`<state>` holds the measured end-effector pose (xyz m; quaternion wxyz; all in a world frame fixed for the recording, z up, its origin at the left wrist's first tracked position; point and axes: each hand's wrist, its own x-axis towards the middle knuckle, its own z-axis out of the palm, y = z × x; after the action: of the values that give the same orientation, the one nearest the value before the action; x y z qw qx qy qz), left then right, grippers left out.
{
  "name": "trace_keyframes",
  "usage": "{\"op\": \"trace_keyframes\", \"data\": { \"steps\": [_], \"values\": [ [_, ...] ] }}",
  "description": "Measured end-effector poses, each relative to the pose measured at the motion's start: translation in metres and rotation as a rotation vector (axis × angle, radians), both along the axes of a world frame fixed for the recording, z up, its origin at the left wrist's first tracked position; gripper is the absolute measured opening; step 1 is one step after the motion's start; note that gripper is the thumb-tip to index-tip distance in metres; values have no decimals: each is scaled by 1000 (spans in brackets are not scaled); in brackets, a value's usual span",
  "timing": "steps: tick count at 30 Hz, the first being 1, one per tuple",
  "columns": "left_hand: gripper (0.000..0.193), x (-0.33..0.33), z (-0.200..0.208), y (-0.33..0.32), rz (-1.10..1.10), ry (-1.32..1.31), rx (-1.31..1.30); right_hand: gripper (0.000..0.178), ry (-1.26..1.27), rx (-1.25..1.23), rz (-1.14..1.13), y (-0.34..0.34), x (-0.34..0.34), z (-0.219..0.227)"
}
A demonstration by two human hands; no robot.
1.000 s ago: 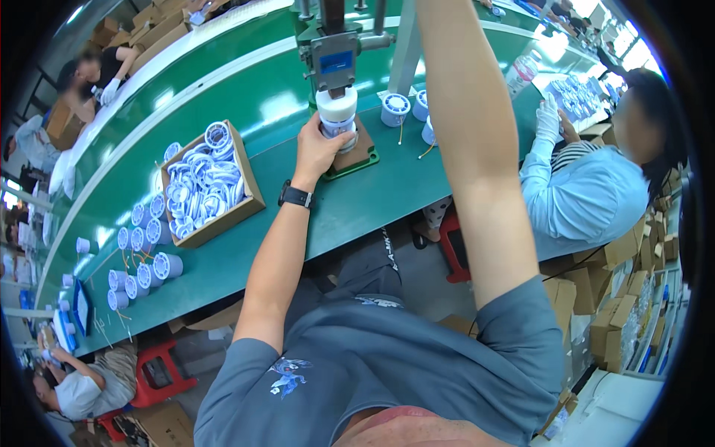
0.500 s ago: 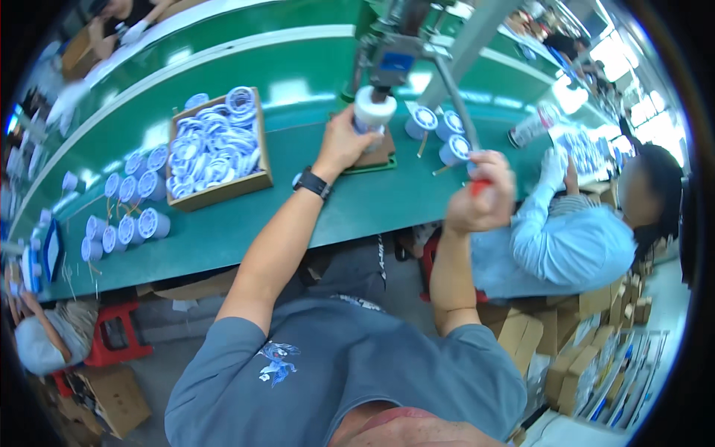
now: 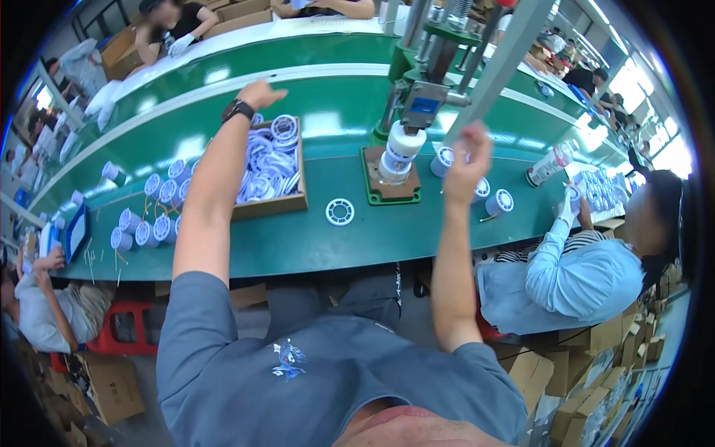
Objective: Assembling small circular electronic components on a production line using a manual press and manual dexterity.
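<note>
Left hand point(image 3: 262, 94) stretched far forward, fingers loosely spread, empty; right hand point(image 3: 466, 155) raised, elbow bent, fingers half curled.

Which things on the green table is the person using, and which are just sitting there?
In use:
- left hand over the wooden tray of white rings
- right hand raised beside the press
- white spool under the press

Just sitting:
- loose white ring
- spool rows
- white bottle

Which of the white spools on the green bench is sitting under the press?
The tall white spool standing on the green base plate, directly beneath the press head; the other spools stand loose on the bench.
</note>
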<state>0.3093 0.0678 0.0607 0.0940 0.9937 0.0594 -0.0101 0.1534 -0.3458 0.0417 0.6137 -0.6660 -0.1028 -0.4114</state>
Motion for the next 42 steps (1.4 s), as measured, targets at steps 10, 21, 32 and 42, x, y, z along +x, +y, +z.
{"op": "trace_keyframes", "data": {
  "steps": [10,21,32,42],
  "values": [
    [49,-76,51,-28,-242,-462,-153,86,246,-121,145,62,1,-60],
    [52,-312,-50,-96,-137,-204,31,64,173,-349,-223,36,-21,-51],
    [47,-316,-49,-98,128,-213,-288,47,127,-994,-394,-29,-63,-76],
    [54,-340,-73,-110,-57,-527,-459,41,140,-841,265,137,-114,-70]
  ]
}}
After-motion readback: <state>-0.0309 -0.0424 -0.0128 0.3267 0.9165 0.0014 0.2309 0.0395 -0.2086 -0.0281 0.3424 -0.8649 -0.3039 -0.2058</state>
